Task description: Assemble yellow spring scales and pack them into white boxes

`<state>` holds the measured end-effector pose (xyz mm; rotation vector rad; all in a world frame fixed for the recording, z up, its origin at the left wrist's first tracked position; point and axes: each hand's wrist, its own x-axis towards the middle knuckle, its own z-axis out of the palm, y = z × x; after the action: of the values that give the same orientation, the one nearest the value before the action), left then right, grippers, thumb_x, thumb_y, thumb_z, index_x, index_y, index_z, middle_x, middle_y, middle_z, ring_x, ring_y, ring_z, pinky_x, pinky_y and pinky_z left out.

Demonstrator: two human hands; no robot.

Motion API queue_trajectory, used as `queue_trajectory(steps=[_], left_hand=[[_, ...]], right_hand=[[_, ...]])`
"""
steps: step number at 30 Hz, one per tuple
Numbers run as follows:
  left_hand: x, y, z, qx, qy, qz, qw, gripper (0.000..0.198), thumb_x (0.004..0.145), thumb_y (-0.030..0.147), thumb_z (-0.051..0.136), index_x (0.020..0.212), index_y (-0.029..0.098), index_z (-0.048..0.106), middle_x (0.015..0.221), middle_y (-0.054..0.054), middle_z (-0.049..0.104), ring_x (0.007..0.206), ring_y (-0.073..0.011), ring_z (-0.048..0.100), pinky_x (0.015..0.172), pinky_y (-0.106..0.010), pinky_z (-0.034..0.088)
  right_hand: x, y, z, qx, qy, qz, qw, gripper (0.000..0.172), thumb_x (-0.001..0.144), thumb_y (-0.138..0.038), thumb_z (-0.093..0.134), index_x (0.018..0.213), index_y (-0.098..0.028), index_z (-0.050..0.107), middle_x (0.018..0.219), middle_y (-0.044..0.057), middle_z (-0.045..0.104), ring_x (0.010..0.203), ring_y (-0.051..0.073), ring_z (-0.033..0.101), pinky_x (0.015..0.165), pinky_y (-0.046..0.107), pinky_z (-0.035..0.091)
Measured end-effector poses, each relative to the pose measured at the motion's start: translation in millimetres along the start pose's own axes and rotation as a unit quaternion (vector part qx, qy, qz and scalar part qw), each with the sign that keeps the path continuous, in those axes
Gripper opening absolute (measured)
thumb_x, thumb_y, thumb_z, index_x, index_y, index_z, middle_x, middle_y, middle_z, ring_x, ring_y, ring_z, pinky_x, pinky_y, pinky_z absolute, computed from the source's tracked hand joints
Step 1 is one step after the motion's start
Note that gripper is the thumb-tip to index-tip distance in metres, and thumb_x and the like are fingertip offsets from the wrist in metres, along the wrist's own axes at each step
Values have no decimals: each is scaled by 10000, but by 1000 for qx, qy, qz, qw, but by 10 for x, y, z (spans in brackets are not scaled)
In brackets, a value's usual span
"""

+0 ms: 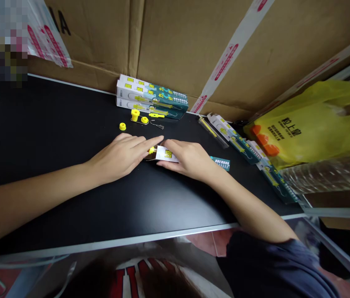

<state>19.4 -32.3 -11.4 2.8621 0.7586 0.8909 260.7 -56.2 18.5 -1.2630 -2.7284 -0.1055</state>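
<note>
My right hand (189, 159) is closed around a small white and teal carton (164, 153), which lies level just above or on the black table. Its open end faces left. Out of that end pokes the yellow tip of a spring scale (152, 150), the rest of it hidden inside. The fingers of my left hand (124, 156) are at this yellow tip, the index finger stretched over the carton's opening. Behind my hands lie loose yellow caps (135, 115), a yellow rod-like piece (156, 115) and a metal hook with a spring (157, 124).
Stacked spring scale cartons (153, 99) stand against a large cardboard box (177, 45). To the right are a clear tube with yellow parts (213, 131), more cartons (237, 138), a yellow plastic bag (314, 124) and plastic-wrapped bottles (327, 176). The table's pale front edge (150, 240) runs before me.
</note>
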Motion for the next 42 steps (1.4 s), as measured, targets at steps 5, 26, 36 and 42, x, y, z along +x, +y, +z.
queue_trajectory(steps=[5,26,36,42], left_hand=[[-5,6,16,4,31,29,999,389,1006,192,467,1394,160,479,881,-28,697,808,-198,653,864,-330,455],[17,54,-76,82,-43,146,985,321,1018,131,349,1169,239,611,796,-7,710,663,-150,592,680,-317,391],[-12,-10,19,-102,52,-19,993,241,938,211,580,1176,185,558,879,-3,699,838,-164,667,811,-297,498],[25,-33,-20,-127,71,-91,985,151,915,204,594,1054,163,636,891,-20,702,837,-164,649,796,-302,510]], right_hand=[[-8,-29,-8,1,2,-25,1000,488,984,-609,448,1124,-160,575,972,87,726,826,217,674,633,291,367],[-13,-108,-87,77,-42,-56,995,459,996,-603,428,1096,-185,589,969,64,738,832,202,677,654,285,357],[15,-83,-52,33,0,-40,999,534,978,-653,395,1044,-170,612,995,96,669,891,212,607,688,294,378],[23,25,-66,53,6,-13,998,523,962,-655,440,1063,-170,608,980,88,670,852,201,599,678,284,372]])
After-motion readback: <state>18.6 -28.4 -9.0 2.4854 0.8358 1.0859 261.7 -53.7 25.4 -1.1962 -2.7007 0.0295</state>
